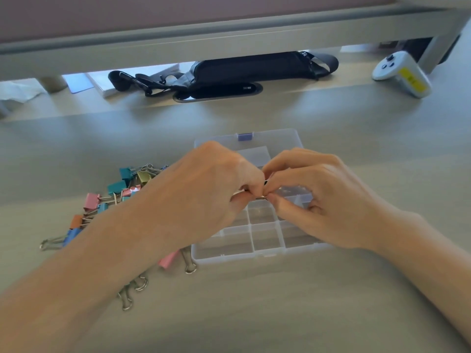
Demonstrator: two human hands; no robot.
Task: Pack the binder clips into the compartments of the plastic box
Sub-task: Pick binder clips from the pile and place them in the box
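Note:
A clear plastic box (265, 248) with several compartments lies open on the desk, its lid (254, 142) folded back with a purple latch. Above the box's middle, my left hand (211, 192) and my right hand (313, 194) meet and together pinch one binder clip (263, 191), of which only thin wire handles and a dark edge show between the fingertips. Left of the box lies a pile of coloured binder clips (109, 197) in teal, pink, orange, blue and olive. A pink clip (168, 259) lies under my left forearm by the box's front left corner.
A black bag (229, 72) with straps lies at the back under a raised shelf (229, 39). A white controller (402, 73) with a yellow label rests at the far right. Papers (102, 82) and a crumpled tissue (17, 91) sit at the back left.

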